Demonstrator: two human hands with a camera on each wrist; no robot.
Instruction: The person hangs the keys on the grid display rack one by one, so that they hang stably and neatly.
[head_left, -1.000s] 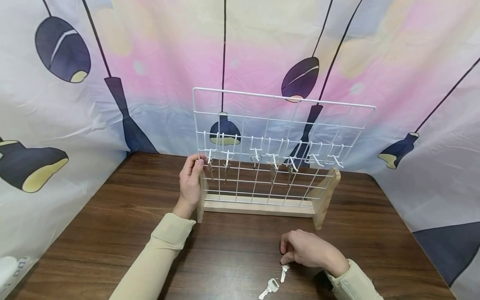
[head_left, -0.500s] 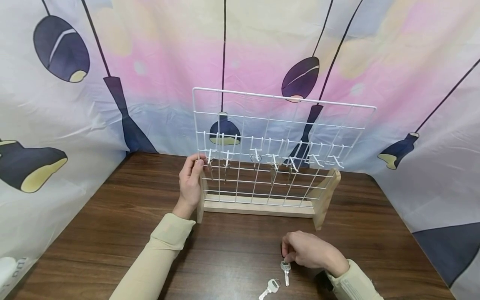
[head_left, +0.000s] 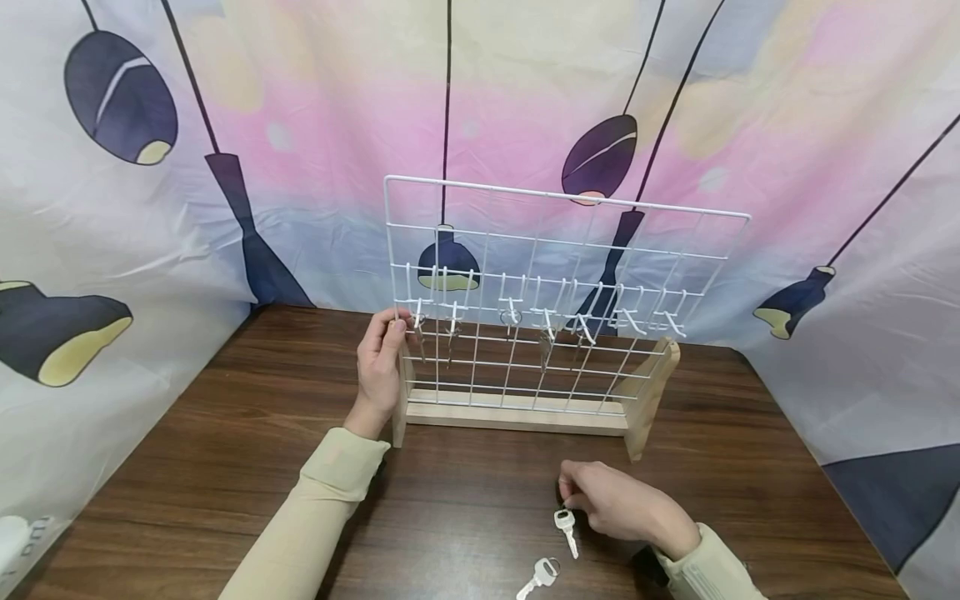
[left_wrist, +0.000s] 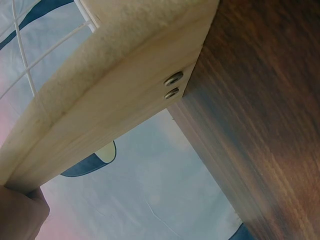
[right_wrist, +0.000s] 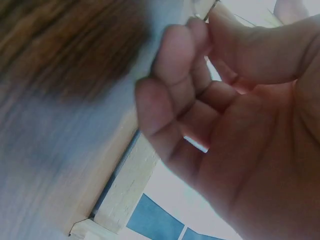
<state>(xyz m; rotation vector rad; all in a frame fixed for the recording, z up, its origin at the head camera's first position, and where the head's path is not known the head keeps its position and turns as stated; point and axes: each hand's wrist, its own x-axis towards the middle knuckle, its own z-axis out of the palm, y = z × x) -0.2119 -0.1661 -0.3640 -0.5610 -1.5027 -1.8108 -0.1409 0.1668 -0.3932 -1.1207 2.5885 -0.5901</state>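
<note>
My left hand (head_left: 380, 367) grips the left wooden side post of a white wire grid rack (head_left: 517, 414); the left wrist view shows that post (left_wrist: 115, 75) close up, with two screws in it. Low in front of the rack, my right hand (head_left: 618, 500) pinches a silver key (head_left: 565, 523) by its ring, between thumb and fingertips. In the right wrist view only a bit of the thin ring (right_wrist: 212, 10) shows past the fingers. A second silver key (head_left: 542, 575) with a ring lies on the table nearer to me.
White hooks (head_left: 628, 322) line the grid's middle. Keys (head_left: 546, 350) hang from several of them; the two rightmost hooks appear bare. The dark wood table (head_left: 247, 450) reaches back to a patterned curtain (head_left: 322, 125). Part of a white object (head_left: 18, 542) shows at lower left.
The pinched key has shifted slightly away from me, with its blade swinging, and stands farther from the key on the table. My left hand keeps its hold on the post.
</note>
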